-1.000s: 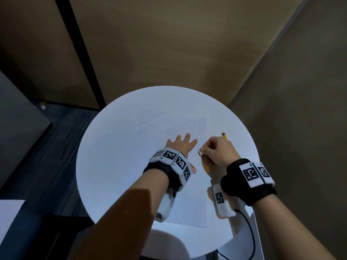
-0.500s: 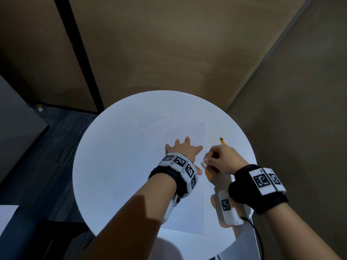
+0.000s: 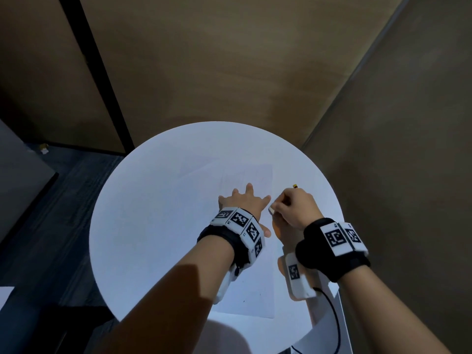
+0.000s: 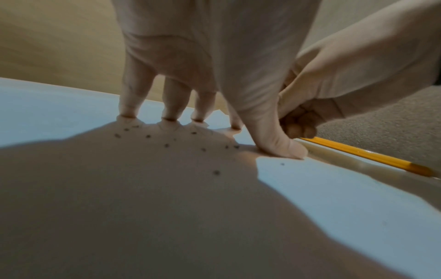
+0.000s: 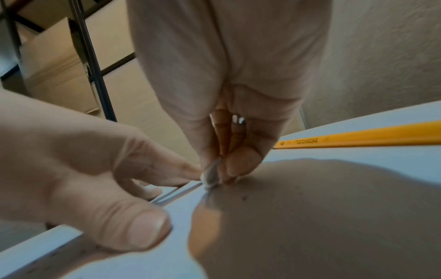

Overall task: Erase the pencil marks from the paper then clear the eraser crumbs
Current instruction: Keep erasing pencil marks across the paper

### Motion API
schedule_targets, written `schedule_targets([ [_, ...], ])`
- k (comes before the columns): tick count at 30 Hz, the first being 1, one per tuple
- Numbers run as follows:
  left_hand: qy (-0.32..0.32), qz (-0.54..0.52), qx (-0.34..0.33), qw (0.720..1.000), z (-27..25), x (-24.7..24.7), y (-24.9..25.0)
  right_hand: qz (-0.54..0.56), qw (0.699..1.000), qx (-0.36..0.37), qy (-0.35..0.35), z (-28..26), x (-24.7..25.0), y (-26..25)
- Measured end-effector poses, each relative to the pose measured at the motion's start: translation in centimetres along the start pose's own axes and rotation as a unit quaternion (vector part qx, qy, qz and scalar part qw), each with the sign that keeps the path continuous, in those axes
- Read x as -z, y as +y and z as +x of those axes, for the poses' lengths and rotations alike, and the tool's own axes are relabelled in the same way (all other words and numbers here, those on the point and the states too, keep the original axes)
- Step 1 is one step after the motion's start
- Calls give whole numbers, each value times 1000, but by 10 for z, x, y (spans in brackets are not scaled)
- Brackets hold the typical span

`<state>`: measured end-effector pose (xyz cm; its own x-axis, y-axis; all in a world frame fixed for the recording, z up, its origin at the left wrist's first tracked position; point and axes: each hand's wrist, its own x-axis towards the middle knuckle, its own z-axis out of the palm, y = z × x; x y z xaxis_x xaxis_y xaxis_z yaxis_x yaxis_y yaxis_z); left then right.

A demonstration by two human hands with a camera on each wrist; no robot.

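The left hand [image 3: 244, 204] is spread flat, fingers straight and splayed, its fingertips [image 4: 128, 111] and thumb pressed onto the paper [image 3: 252, 297]. Just beside it at 3 o'clock, the right hand [image 3: 296, 209] is curled into a narrow pinch around the small white eraser [image 3: 271, 210], whose tip is set against the sheet near its right edge, almost touching the left index finger. Dark eraser crumbs [image 4: 167, 145] are scattered on the paper under the left palm. A yellow pencil [image 5: 358, 140] is seen lying on the table just past the right hand, toward 2 o'clock. The paper's right edge is kept well inside the rim of the round white table [image 3: 143, 226]; bare tabletop is left open toward 9 and 12 o'clock, while brown walls are found close behind the rim from 12 to 3 o'clock. Compared with a second ago, the hands' poses are unchanged, though both are seen slightly farther up the sheet.
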<state>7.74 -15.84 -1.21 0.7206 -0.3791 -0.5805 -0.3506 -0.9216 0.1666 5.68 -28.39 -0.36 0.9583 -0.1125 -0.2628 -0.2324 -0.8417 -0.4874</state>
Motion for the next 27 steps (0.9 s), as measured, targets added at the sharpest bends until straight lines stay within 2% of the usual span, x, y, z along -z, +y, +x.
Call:
schedule_targets([
  [5,6,4,0,1000,0,-2,0,-21,995,14,-100,-10,4,2],
  [9,19,5,-3,1000,1,-5,-1,2,1000,4,0,2,1,-2],
  [10,20,7,-4,1000,1,-5,-1,-2,1000,6,1,1,0,-2],
  [14,21,14,-5,1000,2,-5,-2,-53,990,21,-128,-10,9,-2],
  [15,21,14,-5,1000,2,-5,-2,-57,988,20,-139,-9,12,-4],
  [16,21,14,-5,1000,2,-5,-2,-53,990,19,-128,-5,14,-5],
  [20,29,18,1,999,4,-5,-1,-33,999,16,-15,6,3,-12],
  [22,27,18,6,999,5,-5,-1,-42,999,16,-21,2,-3,-9],
  [25,26,20,14,999,9,-5,-1,-56,995,12,-84,-2,5,-12],
  [27,28,21,19,999,11,-5,-1,-34,997,10,-67,5,11,-13],
])
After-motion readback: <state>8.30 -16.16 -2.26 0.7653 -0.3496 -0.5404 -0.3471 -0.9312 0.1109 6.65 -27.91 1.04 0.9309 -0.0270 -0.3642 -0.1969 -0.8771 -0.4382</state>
